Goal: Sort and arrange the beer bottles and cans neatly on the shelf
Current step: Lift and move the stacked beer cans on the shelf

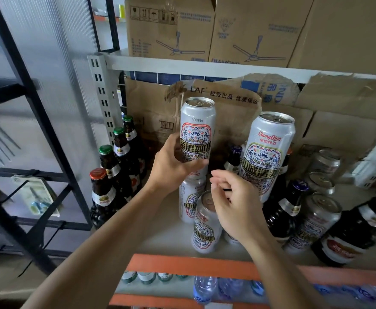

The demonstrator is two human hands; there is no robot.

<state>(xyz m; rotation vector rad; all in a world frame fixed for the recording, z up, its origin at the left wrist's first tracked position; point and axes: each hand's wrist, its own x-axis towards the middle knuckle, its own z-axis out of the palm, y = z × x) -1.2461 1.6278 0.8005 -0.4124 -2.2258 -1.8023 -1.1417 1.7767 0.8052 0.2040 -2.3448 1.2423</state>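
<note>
On the shelf (173,239), a bottle row (118,152) lines the left edge, front to back. Cans (205,226) stand in the middle, a top can (197,130) directly above a lower can (189,201). A mixed group (316,215) of bottles and cans fills the right. Cardboard (151,101) stands behind; boxes (249,30) sit on the upper shelf (205,65).

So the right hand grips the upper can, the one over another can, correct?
Not quite: the left hand grips the upper can, fingers curled round it, over the lower can. The right hand holds nothing, its fingers loosely curled. The head view shows this.
</note>
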